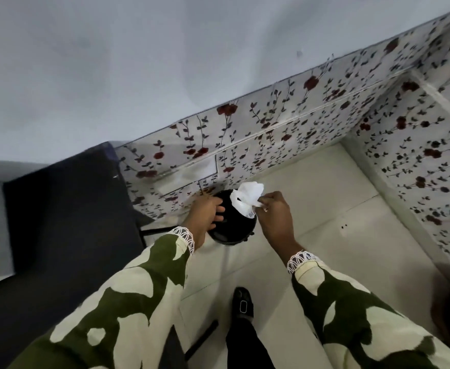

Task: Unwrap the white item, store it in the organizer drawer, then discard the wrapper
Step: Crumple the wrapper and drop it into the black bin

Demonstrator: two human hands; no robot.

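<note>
A crumpled white wrapper [247,197] is pinched in my right hand [273,214], held just above a round black bin [235,227] that stands on the pale tiled floor. My left hand [205,209] rests on the bin's left rim with its fingers spread over the dark top. The wrapper hangs over the bin's upper right part. Neither the white item nor the organizer drawer appears in view.
A wall covered in floral cloth [285,123] runs behind the bin and turns along the right side. A dark table or cabinet [66,214] stands at the left. My black shoe [243,304] is on the floor tiles [325,187] below the bin.
</note>
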